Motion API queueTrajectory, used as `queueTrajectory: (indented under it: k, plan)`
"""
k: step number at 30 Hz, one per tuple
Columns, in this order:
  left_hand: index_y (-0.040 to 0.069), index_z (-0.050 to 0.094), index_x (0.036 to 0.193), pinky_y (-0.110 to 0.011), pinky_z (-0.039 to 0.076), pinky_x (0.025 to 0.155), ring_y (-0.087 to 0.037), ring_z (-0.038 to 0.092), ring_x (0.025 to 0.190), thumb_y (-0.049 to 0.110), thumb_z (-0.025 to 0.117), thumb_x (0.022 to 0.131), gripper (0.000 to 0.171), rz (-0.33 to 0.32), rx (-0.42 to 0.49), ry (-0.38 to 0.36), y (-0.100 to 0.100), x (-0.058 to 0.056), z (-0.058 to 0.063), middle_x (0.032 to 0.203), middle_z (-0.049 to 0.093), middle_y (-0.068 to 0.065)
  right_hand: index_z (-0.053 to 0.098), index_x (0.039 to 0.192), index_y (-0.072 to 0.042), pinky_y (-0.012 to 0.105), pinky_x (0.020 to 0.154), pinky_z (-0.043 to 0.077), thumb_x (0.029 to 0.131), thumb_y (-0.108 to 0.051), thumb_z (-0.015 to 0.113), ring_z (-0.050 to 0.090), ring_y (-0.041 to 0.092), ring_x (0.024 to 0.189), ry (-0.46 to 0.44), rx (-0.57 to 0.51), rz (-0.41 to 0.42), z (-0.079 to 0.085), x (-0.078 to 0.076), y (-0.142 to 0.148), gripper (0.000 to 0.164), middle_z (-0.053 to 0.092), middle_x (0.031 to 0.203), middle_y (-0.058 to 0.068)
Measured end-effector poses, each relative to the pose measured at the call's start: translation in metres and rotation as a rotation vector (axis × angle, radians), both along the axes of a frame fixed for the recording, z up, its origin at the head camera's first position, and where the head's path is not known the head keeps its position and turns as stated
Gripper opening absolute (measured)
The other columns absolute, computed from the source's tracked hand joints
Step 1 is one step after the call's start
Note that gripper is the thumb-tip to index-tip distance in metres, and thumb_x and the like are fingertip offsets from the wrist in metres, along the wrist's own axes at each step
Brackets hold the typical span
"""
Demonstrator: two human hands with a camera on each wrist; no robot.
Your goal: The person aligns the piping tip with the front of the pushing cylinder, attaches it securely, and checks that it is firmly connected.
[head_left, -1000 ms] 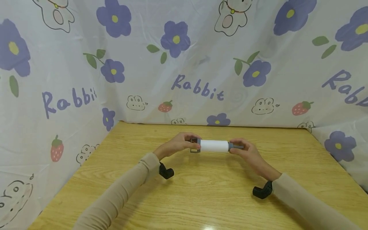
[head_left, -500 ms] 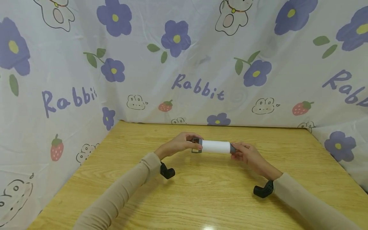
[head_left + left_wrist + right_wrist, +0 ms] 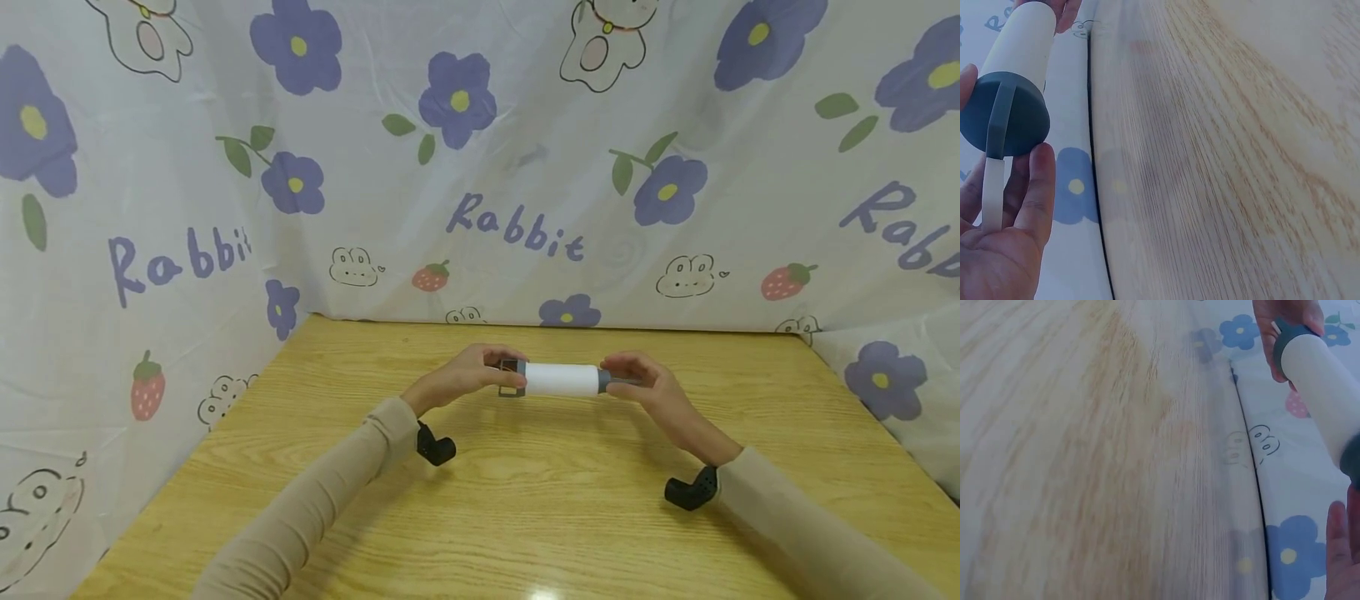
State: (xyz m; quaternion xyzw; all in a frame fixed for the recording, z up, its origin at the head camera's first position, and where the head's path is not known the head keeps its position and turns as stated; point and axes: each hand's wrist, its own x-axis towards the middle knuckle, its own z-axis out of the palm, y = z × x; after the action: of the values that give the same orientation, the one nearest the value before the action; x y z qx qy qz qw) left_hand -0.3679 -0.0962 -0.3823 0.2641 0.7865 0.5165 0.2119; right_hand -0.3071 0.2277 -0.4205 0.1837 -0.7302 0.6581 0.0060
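Observation:
A white cylinder (image 3: pixel 562 379) with dark grey end caps is held level above the wooden table. At its left end, my left hand (image 3: pixel 457 375) grips the grey cap (image 3: pixel 1007 115) between thumb and fingers. A strap-like handle (image 3: pixel 999 125), grey and then pale, runs from that cap toward the palm. Around the narrower right cap (image 3: pixel 604 381), my right hand (image 3: pixel 660 404) has its thumb and fingers spread, and a thin grey piece shows between them. In the right wrist view the right fingers (image 3: pixel 1338 534) look fairly straight beside the cap; whether they touch it is partly hidden.
The wooden table (image 3: pixel 480 508) extends below and in front of both hands. A white cloth (image 3: pixel 517 175) printed with flowers and rabbits hangs behind the table and at both sides. Black wrist-worn devices (image 3: pixel 435 446) sit by both sleeves.
Half a second ago my right fingers pinched the right cap, covering the thin piece; now they are spread around it. My left hand and the cylinder have barely moved.

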Motion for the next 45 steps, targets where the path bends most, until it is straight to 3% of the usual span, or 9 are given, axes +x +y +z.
queueTrajectory:
  k: [7,15,19,25,29,39,45]
  plan:
    - [0.016,0.063,0.132,-0.035,0.05,0.097,-0.02,0.059,0.108,0.026,0.073,0.092,0.042,-0.007,0.012,-0.004,0.0011,0.0025,0.0006,0.122,0.064,-0.006,0.062,0.126,-0.002,0.027,0.094,0.055,0.095,-0.022,0.07,0.063,0.006,0.105,-0.103,0.046,-0.053,-0.0011,-0.0004,-0.0032,0.038,0.064,0.115,-0.011]
    - [0.018,0.064,0.131,-0.034,0.05,0.094,-0.02,0.059,0.107,0.025,0.075,0.09,0.043,-0.013,0.003,0.019,0.003,0.0051,0.0003,0.121,0.064,-0.005,0.067,0.115,-0.007,0.027,0.093,0.056,0.1,-0.026,0.063,0.066,0.006,0.104,-0.171,-0.01,-0.014,-0.0014,-0.0026,-0.0027,0.025,0.068,0.11,-0.01]
    - [0.017,0.063,0.131,-0.034,0.049,0.093,-0.02,0.058,0.106,0.025,0.073,0.092,0.042,-0.01,0.009,0.021,0.0032,0.0057,0.0003,0.12,0.063,-0.006,0.067,0.114,-0.015,0.027,0.095,0.055,0.1,-0.028,0.062,0.065,0.005,0.106,-0.194,-0.033,-0.011,-0.0007,-0.0016,-0.0025,0.02,0.066,0.115,-0.01]
    - [0.013,0.061,0.134,-0.035,0.052,0.094,-0.021,0.058,0.109,0.024,0.071,0.094,0.042,-0.003,0.041,-0.01,-0.0001,0.0013,-0.0064,0.125,0.061,-0.008,0.054,0.137,-0.004,0.039,0.101,0.053,0.098,-0.022,0.066,0.064,0.004,0.107,-0.109,0.044,-0.014,-0.0025,0.0004,-0.0031,0.044,0.059,0.124,-0.009]
    - [0.013,0.062,0.133,-0.036,0.052,0.094,-0.021,0.059,0.109,0.023,0.072,0.093,0.042,0.012,0.044,-0.019,-0.0007,0.0009,-0.0075,0.125,0.061,-0.008,0.051,0.139,0.003,0.044,0.099,0.053,0.096,-0.021,0.068,0.067,0.005,0.102,-0.07,0.11,-0.026,-0.0033,0.0019,-0.0035,0.052,0.061,0.124,-0.005]
    - [0.015,0.061,0.135,-0.037,0.052,0.094,-0.02,0.06,0.108,0.029,0.073,0.092,0.046,0.005,-0.009,-0.015,0.0049,0.0043,-0.0035,0.126,0.063,-0.008,0.05,0.138,0.006,0.047,0.101,0.051,0.097,-0.025,0.067,0.07,0.008,0.101,-0.148,0.093,-0.027,-0.0028,0.0007,0.0003,0.054,0.057,0.128,0.012]
    - [0.017,0.057,0.139,-0.043,0.048,0.102,-0.022,0.056,0.119,0.031,0.074,0.091,0.053,0.014,-0.027,0.012,-0.0003,0.0036,-0.004,0.136,0.058,-0.005,0.047,0.14,0.008,0.046,0.103,0.049,0.099,-0.025,0.065,0.069,0.009,0.103,-0.19,0.039,-0.006,-0.0023,0.0,0.0018,0.056,0.055,0.128,0.011]
